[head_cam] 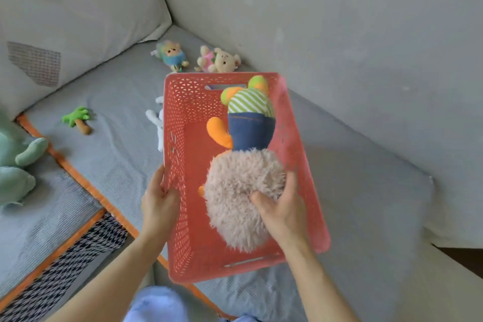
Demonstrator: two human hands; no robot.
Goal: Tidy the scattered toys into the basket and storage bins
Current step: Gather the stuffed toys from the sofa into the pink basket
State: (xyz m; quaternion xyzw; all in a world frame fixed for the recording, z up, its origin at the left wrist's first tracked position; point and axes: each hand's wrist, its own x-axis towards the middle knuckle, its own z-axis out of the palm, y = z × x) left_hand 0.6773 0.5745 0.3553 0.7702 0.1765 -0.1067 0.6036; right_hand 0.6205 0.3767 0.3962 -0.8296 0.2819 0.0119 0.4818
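A: Fig. 1, head view. Where is the plush (243, 191), taking the basket (308, 191) as landmark?

B: Inside it. The furry body fills the near half of the basket; the striped head and denim middle point to the far end, close to the far-right wall. My right hand (281, 206) is in the basket too, thumb and fingers curled into the fur, gripping it. My left hand (158, 201) is clamped on the basket's left rim, near corner, thumb inside and fingers outside

A: How will the plush handle?

B: I judge it light, soft and squashy. The long pile gives plenty of purchase, so slipping is unlikely and nothing on it looks breakable. The best hold is a pinch of the furry body, as now; the denim waist, narrower, would serve as well

A: And the basket?

B: Stiff perforated plastic, probably light. It seems tilted, so the rim grip steadies it; the handle slots at each end are the surer hold for carrying

A: What remains outside the basket?

B: Beyond its far end lie a blue doll (173, 56) and a pink bear (219, 60); just left of it, something white (156, 123); farther left, a palm toy (78, 119) and a green plush (15, 165); all small and soft, by my estimate
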